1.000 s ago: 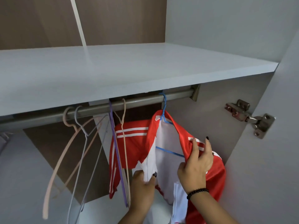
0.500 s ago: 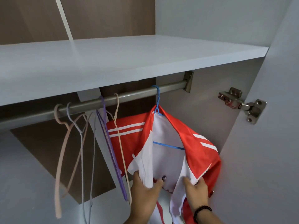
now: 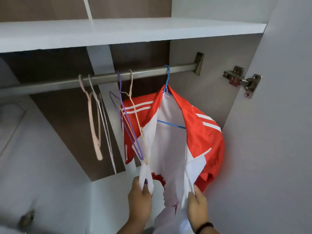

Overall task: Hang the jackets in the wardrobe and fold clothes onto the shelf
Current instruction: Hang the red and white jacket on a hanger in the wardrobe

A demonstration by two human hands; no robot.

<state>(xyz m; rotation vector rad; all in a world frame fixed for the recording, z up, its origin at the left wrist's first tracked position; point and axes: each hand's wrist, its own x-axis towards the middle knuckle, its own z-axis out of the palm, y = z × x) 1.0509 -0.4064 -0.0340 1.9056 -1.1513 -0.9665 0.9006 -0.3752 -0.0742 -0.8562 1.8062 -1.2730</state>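
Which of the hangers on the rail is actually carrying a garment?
The blue hanger, farthest right on the rail, carries the red and white jacket. The pink, grey, purple and cream hangers hang bare.

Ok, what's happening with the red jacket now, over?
Left hand and right hand each pinch a front edge. Red jacket on blue hanger, open. Empty hangers crowd its left.
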